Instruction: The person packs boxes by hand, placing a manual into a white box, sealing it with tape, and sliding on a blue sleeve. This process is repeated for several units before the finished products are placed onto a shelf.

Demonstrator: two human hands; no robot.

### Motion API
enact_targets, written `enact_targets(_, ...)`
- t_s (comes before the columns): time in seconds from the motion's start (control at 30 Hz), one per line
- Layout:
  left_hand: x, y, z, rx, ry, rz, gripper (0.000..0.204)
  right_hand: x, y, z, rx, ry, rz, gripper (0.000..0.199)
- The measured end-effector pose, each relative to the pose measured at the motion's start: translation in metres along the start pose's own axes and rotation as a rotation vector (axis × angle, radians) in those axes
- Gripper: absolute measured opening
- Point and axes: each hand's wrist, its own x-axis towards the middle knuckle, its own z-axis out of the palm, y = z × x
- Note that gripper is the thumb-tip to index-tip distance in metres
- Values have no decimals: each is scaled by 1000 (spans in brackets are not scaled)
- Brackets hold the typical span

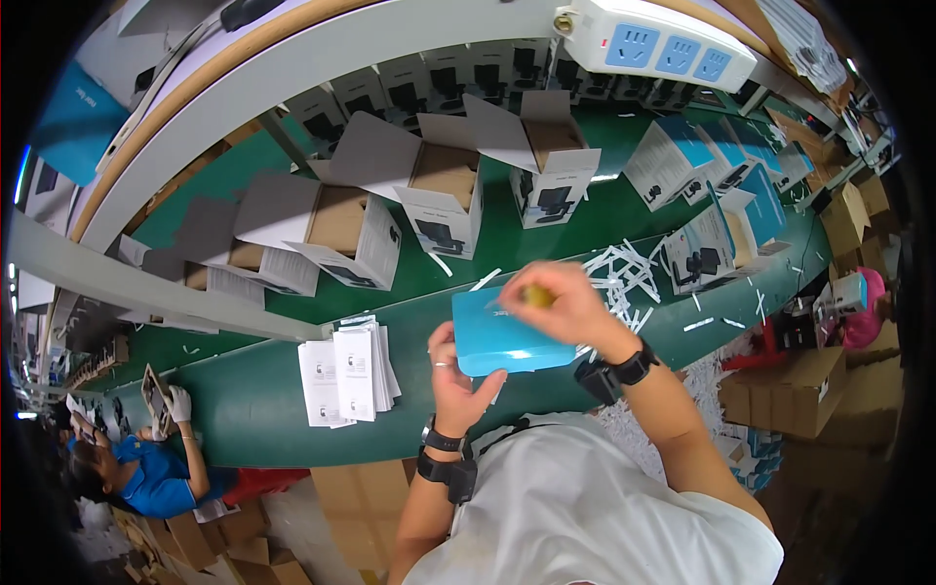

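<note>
My left hand (456,387) grips the near left edge of a blue box (512,341), thumb at its front edge and fingers at its side. The box's glossy blue face is turned up toward me. Above its far right part, my right hand (570,297) is closed around a small yellow object (536,295). Only part of that object shows between the fingers, so its exact kind is unclear. Both wrists wear black bands. A pile of white paper strips (619,278) lies just beyond my right hand.
Stacked white leaflets (353,375) lie left of my hands on the green table (244,400). Open white cartons (439,219) stand behind, and blue-and-white boxes (697,253) stand right. A power strip (663,49) hangs overhead. Another person (156,473) works at far left; brown cartons (785,390) sit lower right.
</note>
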Motion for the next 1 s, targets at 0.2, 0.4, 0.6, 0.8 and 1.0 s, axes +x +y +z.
enact_targets(0.2,3,3,-20,-27,-60,13,84,-64,31,-77,-744,206,338,37)
enact_targets(0.4,3,0,-32,313,-53,85,41,-110,10,7,-300,78,120,40)
enact_targets(0.6,2,0,-42,346,-106,90,47,-110,0,23,-312,180,129,44)
enact_targets(0.8,8,0,-66,553,-290,174,51,-128,38,40,-350,278,11,39)
enact_targets(1.0,1,8,-68,748,-381,261,64,-116,25,39,-459,229,-31,42)
